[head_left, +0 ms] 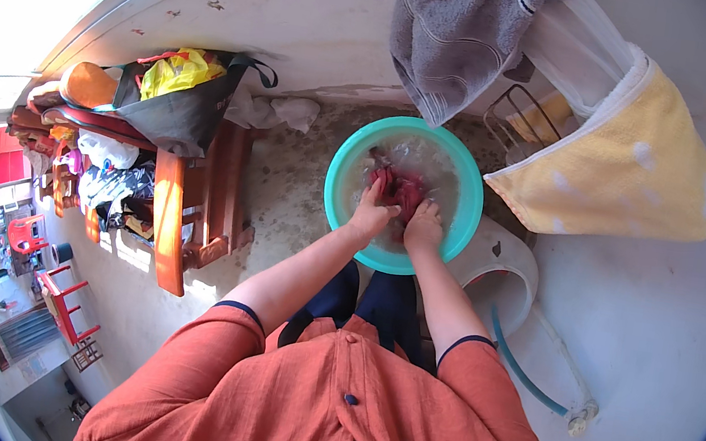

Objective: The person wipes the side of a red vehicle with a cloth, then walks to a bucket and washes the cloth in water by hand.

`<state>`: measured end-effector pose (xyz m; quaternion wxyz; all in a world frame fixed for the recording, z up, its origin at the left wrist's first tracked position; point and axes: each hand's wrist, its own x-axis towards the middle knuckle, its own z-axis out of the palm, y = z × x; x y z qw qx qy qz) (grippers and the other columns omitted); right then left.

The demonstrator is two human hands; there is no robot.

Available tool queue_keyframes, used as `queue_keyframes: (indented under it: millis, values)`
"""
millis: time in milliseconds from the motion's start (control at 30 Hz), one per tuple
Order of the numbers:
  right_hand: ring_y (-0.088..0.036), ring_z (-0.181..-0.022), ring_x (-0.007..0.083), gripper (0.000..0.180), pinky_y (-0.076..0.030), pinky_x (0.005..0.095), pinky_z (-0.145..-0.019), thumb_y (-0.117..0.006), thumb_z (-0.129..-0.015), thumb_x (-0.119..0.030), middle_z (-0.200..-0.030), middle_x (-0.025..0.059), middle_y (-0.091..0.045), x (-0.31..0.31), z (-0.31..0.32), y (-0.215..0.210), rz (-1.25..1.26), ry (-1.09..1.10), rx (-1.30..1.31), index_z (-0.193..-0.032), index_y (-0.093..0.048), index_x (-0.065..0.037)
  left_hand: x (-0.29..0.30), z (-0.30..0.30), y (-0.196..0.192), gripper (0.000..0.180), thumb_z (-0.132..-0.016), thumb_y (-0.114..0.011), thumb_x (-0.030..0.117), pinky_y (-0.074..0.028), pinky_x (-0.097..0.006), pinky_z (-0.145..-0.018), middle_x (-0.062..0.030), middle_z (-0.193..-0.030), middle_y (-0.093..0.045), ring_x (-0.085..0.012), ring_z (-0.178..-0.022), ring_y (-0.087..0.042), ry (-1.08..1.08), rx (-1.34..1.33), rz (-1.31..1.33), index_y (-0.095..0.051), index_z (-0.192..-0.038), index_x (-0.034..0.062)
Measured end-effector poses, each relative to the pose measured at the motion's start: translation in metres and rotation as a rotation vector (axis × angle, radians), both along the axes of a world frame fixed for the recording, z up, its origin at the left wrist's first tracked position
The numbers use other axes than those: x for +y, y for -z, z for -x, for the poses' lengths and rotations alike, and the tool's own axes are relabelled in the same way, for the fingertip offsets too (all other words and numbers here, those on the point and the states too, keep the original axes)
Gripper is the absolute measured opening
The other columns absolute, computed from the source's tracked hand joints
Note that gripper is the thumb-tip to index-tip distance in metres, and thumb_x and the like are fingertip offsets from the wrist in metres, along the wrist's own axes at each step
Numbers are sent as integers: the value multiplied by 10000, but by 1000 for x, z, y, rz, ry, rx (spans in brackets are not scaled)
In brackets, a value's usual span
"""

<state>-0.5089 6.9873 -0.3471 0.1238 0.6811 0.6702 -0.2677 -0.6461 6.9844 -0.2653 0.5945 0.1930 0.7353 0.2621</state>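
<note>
A turquoise basin point(474, 179) stands before me with cloudy, bubbly water point(446, 169) in it. Bunched up in the middle of the water lies a wet dark red cloth point(407, 194). My left hand point(371, 217) grips the cloth's near left side, its thumb pointing right. On the cloth's near right side is my right hand point(424, 228), fingers curled down against it, with the fingertips partly hidden by cloth and water. Only a small gap separates the two hands.
A grey towel point(460, 37) and a yellow towel point(623, 159) hang at the upper right. Right of the basin are a white rounded container point(506, 258) and a green hose point(521, 371). On the left, a wooden bench point(172, 222) carries a dark bag point(174, 116) and other bags.
</note>
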Motion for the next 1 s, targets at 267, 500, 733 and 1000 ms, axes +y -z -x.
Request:
queue_keyframes:
  millis: [267, 500, 733, 1000]
  values:
    - [-563, -1006, 396, 420, -473, 453, -862, -603, -745, -92, -1138, 189, -536, 0, 9, -104, -31, 81, 448, -1161, -560, -133, 10, -8, -61, 894, -770, -597, 660, -213, -675, -1021, -145, -1539, -148, -431, -1370, -204, -287, -446, 343, -196, -1468, 274]
    - [-575, -890, 374, 370, -500, 449, -736, -653, -681, -141, -988, 146, -531, -32, 31, -266, -245, 4, 857, -1032, -550, -90, 19, 14, -8, 562, -844, -575, 572, -518, -467, -794, -133, -828, -639, -300, -816, -640, -343, -1060, 269, -576, -988, 28]
    - [-595, -888, 383, 390, -494, 483, -746, -636, -806, -411, -962, 188, -593, 4, 53, -178, -415, 121, 624, -997, -573, -76, -10, 16, 55, 208, -894, -595, 241, -500, -366, -850, -104, -1027, -627, -228, -927, -617, -324, -1311, -283, -606, -995, 60]
    - [-594, -951, 405, 484, -470, 463, -818, -551, -864, -500, -1041, 239, -619, 53, 5, -71, -220, 441, 425, -1030, -592, -47, 20, -1, -17, 297, -824, -677, 140, -547, -327, -669, -92, -1006, -617, -179, -837, -618, -344, -366, -109, -529, -1053, 22]
